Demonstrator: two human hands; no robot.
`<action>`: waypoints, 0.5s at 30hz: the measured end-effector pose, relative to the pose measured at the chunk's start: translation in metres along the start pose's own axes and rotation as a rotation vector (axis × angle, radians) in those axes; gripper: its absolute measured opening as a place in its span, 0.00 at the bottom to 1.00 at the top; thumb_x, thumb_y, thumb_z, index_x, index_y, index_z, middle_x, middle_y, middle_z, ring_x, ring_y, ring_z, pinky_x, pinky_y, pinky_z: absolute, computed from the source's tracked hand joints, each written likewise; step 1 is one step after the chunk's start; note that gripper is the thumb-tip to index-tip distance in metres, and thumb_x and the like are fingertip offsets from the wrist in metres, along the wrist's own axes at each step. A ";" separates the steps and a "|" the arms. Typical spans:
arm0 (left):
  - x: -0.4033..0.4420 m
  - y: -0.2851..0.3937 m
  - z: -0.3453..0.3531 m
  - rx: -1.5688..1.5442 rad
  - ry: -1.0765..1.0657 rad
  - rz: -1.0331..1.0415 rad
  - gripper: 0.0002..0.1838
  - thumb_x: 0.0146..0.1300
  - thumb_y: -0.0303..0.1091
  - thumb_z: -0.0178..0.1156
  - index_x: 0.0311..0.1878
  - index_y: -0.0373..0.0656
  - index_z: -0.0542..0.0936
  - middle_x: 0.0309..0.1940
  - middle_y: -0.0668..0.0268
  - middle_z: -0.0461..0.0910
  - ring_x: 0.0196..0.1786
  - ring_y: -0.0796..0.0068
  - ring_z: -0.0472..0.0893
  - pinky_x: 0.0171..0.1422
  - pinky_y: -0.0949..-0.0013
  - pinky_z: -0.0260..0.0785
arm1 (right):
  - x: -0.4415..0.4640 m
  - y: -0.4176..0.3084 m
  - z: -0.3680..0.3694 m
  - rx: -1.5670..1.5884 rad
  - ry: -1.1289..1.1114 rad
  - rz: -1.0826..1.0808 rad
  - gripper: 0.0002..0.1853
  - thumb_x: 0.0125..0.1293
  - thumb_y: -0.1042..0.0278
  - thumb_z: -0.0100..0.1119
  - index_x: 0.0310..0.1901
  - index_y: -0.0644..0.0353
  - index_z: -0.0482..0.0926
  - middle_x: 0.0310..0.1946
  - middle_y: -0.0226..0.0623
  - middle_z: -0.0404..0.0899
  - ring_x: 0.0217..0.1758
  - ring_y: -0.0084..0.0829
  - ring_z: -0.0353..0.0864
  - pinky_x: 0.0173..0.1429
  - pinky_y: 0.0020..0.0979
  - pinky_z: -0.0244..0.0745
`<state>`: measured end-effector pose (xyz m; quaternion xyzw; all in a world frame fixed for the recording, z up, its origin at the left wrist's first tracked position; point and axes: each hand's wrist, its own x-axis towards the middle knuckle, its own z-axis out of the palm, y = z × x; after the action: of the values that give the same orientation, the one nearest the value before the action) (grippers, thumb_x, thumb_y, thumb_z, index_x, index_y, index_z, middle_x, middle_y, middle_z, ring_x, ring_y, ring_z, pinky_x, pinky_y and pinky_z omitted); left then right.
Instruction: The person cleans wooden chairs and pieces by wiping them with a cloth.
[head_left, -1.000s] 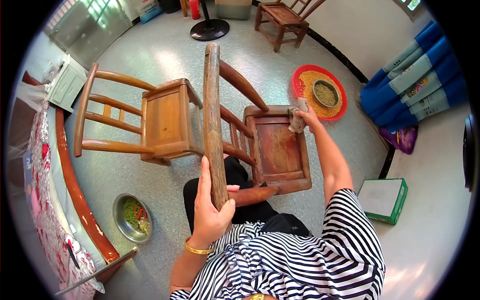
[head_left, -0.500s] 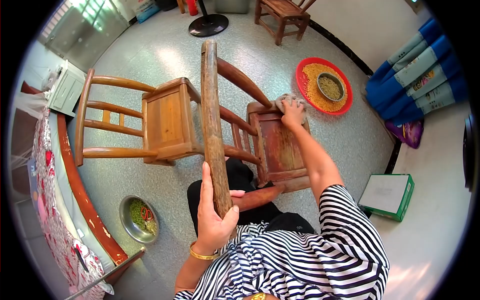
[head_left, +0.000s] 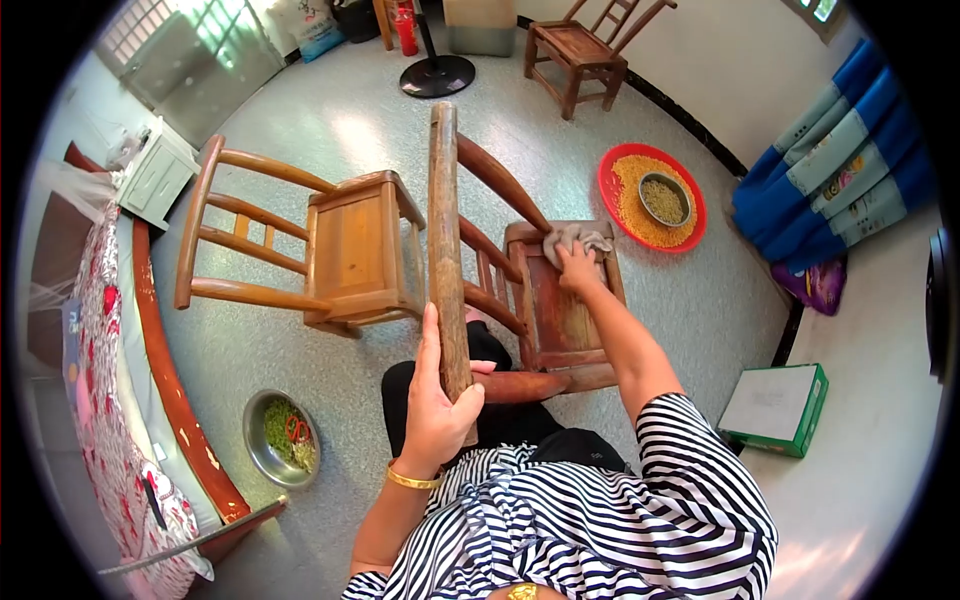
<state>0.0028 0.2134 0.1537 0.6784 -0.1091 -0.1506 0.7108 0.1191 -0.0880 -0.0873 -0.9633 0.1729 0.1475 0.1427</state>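
Though its seat [head_left: 565, 322] looks patchy, the red-brown wooden chair [head_left: 492, 249] is in front of the person [head_left: 590, 505], the left grip [head_left: 440, 415] closed around its rough rail [head_left: 447, 230], the right grip [head_left: 578, 268] spread over a crumpled grey cloth [head_left: 582, 238].

I work in bright light: white glare streaks the speckled grey floor [head_left: 354, 132], greenish-white glints cross the silvery-grey metal door [head_left: 212, 78], and my fisheye view bends straight lines near its round black border.
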 end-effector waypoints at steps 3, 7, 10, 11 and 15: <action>0.000 -0.006 0.000 -0.004 0.003 0.011 0.46 0.50 0.17 0.48 0.72 0.44 0.39 0.56 0.62 0.66 0.46 0.76 0.77 0.40 0.80 0.69 | -0.012 0.007 0.022 -0.003 0.039 -0.061 0.36 0.49 0.72 0.59 0.62 0.36 0.62 0.68 0.36 0.51 0.67 0.58 0.51 0.63 0.56 0.59; 0.002 -0.011 0.000 -0.024 0.019 0.030 0.46 0.51 0.18 0.50 0.73 0.44 0.41 0.57 0.62 0.66 0.45 0.77 0.78 0.43 0.79 0.70 | -0.031 0.002 0.020 -0.045 -0.047 -0.112 0.36 0.47 0.74 0.59 0.60 0.36 0.65 0.66 0.40 0.54 0.64 0.55 0.59 0.61 0.51 0.63; 0.002 -0.011 -0.001 -0.063 0.035 0.008 0.44 0.50 0.21 0.53 0.72 0.42 0.46 0.64 0.54 0.58 0.49 0.69 0.77 0.52 0.71 0.70 | -0.024 0.014 0.012 0.001 -0.109 -0.305 0.34 0.45 0.74 0.60 0.59 0.45 0.67 0.55 0.44 0.68 0.52 0.46 0.72 0.56 0.41 0.70; 0.004 -0.020 -0.003 0.241 0.103 0.177 0.44 0.50 0.22 0.55 0.71 0.41 0.48 0.65 0.52 0.57 0.54 0.64 0.74 0.56 0.68 0.68 | -0.020 0.014 -0.001 0.291 -0.162 -0.309 0.34 0.44 0.73 0.63 0.58 0.48 0.68 0.51 0.43 0.71 0.49 0.41 0.74 0.54 0.38 0.71; -0.009 -0.007 0.001 0.545 0.209 0.310 0.42 0.50 0.29 0.59 0.70 0.40 0.52 0.67 0.46 0.49 0.66 0.52 0.61 0.67 0.62 0.56 | -0.019 -0.020 -0.077 1.025 -0.165 -0.266 0.35 0.47 0.71 0.64 0.61 0.53 0.66 0.48 0.36 0.76 0.49 0.31 0.75 0.51 0.35 0.73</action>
<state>-0.0064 0.2152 0.1471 0.8306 -0.1737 0.0646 0.5251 0.1274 -0.0892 -0.0060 -0.7688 0.0876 0.1002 0.6255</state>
